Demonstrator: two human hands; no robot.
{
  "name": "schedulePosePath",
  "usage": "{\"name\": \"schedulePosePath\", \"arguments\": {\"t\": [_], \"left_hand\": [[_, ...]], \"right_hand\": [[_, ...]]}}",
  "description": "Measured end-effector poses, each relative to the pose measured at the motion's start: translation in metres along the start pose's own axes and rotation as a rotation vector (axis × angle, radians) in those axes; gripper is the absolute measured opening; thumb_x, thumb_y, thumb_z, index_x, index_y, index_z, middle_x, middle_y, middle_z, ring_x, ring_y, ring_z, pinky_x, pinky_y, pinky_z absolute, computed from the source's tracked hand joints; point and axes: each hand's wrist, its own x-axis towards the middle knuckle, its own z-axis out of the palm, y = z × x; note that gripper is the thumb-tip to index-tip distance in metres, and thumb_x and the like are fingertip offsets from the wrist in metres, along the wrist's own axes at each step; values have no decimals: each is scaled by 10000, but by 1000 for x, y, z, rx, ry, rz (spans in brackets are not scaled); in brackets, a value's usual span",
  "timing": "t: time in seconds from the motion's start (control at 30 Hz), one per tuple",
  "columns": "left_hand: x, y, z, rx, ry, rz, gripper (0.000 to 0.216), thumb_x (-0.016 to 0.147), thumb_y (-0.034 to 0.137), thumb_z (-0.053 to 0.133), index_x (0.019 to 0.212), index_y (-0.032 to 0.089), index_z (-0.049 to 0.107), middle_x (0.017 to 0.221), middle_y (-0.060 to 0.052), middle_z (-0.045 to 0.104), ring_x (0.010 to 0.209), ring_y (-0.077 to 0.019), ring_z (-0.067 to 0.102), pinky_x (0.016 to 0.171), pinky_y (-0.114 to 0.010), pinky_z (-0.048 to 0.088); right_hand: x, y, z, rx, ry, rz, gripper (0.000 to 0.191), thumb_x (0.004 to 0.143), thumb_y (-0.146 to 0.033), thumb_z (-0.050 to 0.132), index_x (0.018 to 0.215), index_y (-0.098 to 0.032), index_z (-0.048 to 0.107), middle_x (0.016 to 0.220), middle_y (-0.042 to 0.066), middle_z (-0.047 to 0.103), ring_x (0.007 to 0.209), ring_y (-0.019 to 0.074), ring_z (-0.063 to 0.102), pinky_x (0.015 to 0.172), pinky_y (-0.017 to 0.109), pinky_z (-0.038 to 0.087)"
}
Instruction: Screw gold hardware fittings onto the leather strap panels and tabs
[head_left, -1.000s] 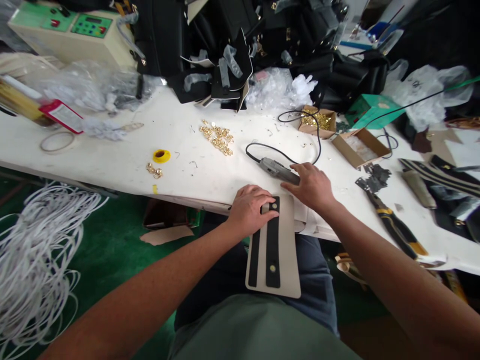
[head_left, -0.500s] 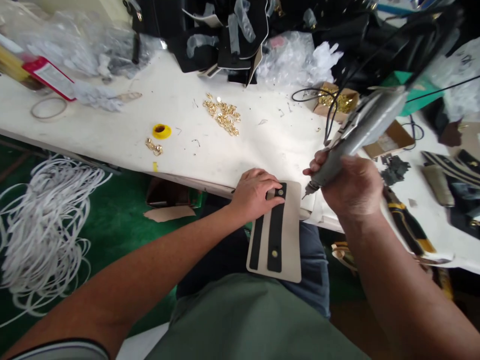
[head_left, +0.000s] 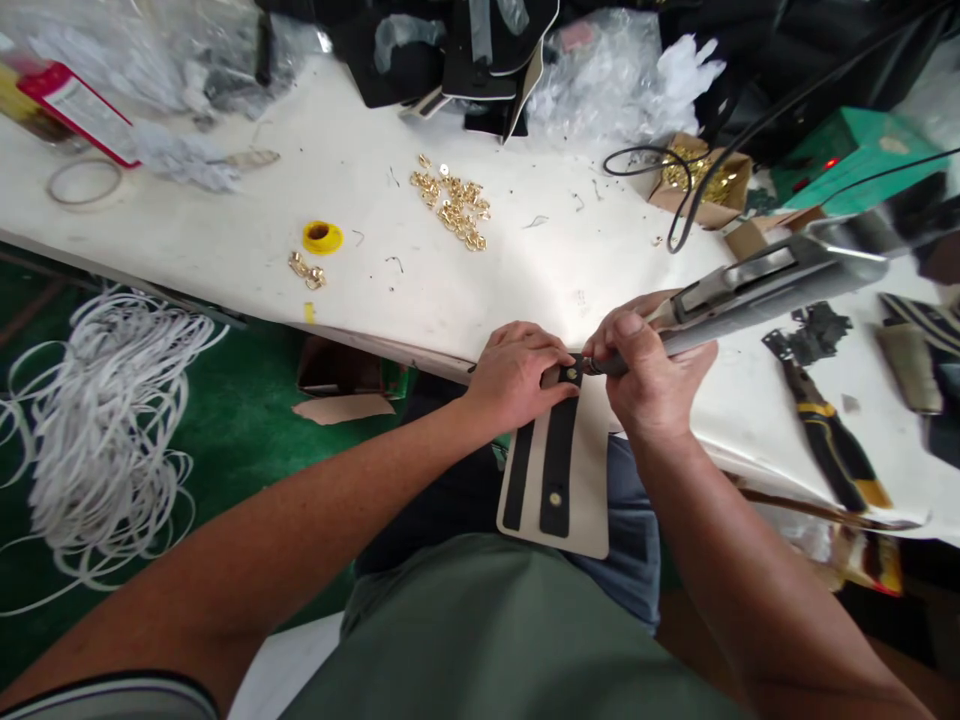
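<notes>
A beige panel (head_left: 589, 480) with two black straps (head_left: 559, 470) rests half on the white table's (head_left: 247, 240) near edge and half over my lap. My left hand (head_left: 517, 372) presses down on the top of the straps, fingers curled over them. My right hand (head_left: 651, 372) is closed round a grey corded electric screwdriver (head_left: 757, 285). Its tip sits on the small metal stud (head_left: 571, 374) at the strap's upper end. A second stud (head_left: 556, 497) shows lower on the same strap.
A pile of gold fittings (head_left: 454, 205), a yellow tape roll (head_left: 322, 237) and two small boxes (head_left: 701, 185) lie on the table. Yellow-handled pliers (head_left: 829, 440) lie to the right. Black bags (head_left: 487, 50) and plastic wrap crowd the back. White cord coils (head_left: 97, 430) lie on the green floor.
My right hand picked the screwdriver up off the table, raised it, then brought its tip down onto the strap's upper stud. My left hand stayed on the straps.
</notes>
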Motion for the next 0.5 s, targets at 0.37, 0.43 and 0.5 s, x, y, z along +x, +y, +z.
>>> {"name": "schedulePosePath", "arguments": {"t": [0.37, 0.43, 0.5], "left_hand": [[1, 1, -1, 12, -23, -5, 266, 846, 421, 828, 1065, 283, 767, 1206, -8, 763, 1244, -283, 583, 1093, -480, 398], [0, 0, 0, 12, -18, 1, 260, 842, 416, 834, 1051, 279, 763, 1201, -2, 763, 1239, -277, 584, 1092, -476, 395], [0, 0, 0, 10, -13, 5, 260, 838, 415, 840, 1044, 277, 762, 1197, 2, 761, 1232, -272, 585, 1089, -472, 394]], "right_hand": [[-3, 6, 3, -32, -6, -16, 487, 865, -700, 603, 690, -285, 417, 662, 19, 544, 589, 203, 575, 579, 394, 547], [-3, 8, 3, 3, -8, -46, 468, 870, -661, 614, 686, -285, 404, 653, 9, 523, 573, 191, 558, 561, 381, 532], [-2, 9, 5, 38, -16, -69, 452, 871, -620, 629, 676, -284, 400, 642, 2, 510, 559, 182, 548, 546, 371, 523]]}}
